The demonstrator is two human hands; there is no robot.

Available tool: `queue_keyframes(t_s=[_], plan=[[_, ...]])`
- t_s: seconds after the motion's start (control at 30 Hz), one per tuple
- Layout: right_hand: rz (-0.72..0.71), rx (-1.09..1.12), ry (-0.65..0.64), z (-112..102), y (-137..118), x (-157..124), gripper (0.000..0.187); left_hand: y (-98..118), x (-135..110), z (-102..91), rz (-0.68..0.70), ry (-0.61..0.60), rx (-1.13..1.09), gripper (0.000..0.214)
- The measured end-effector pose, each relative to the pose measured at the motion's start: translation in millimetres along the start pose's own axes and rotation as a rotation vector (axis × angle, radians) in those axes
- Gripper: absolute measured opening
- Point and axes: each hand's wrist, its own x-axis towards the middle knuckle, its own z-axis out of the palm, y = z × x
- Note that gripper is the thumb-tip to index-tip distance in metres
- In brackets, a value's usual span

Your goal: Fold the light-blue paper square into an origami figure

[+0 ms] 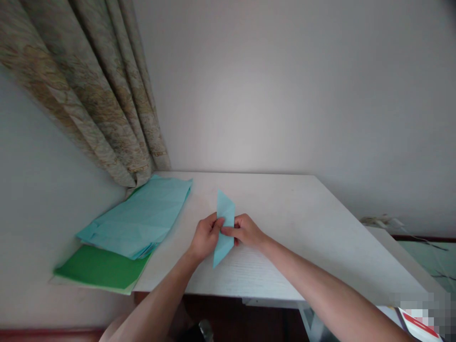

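A light-blue folded paper with slanted, pointed ends is held upright above the front half of the white table. My left hand is closed on its left edge, the thumb lying on the face toward me. From the right, my right hand pinches the same paper at mid-height, thumb in front and fingers partly hidden behind it. The two thumb tips meet near the middle of the paper.
At the table's left lies a stack of creased light-blue paper over green sheets. The white table meets a wall at the back. A patterned curtain hangs at the left. Cables lie beyond the right edge.
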Motion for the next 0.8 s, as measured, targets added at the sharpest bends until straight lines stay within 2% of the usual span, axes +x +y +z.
queue_keyframes(t_s=[0.17,0.23,0.3,0.43,0.5,0.57,0.67,0.8], plan=[[0.031,0.052,-0.028,0.1,-4.4,-1.0,0.039,3.5,0.4,2.9,0.002,0.25,0.001,0.032],[0.013,0.057,-0.001,-0.8,-5.4,-1.0,0.039,6.5,0.8,2.3,-0.039,0.277,-0.057,0.032],[-0.014,0.072,0.07,-2.4,-6.2,-0.7,0.039,10.3,1.5,0.6,-0.094,0.22,-0.162,0.032],[-0.077,0.076,0.228,-5.2,-7.7,0.2,0.038,15.4,3.2,-3.2,-0.169,-0.023,-0.376,0.034],[-0.077,0.078,0.25,-5.2,-8.3,0.8,0.038,14.8,3.6,-3.0,-0.172,-0.043,-0.406,0.034],[-0.043,0.107,0.233,-4.3,-8.7,1.3,0.037,13.0,3.4,-0.9,-0.144,0.031,-0.387,0.034],[-0.013,0.172,0.107,-2.8,-9.1,1.0,0.036,11.7,2.3,2.9,-0.089,0.141,-0.335,0.033],[-0.008,0.213,-0.017,-2.2,-9.1,-0.4,0.037,15.2,1.7,3.9,-0.068,0.219,-0.277,0.034]])
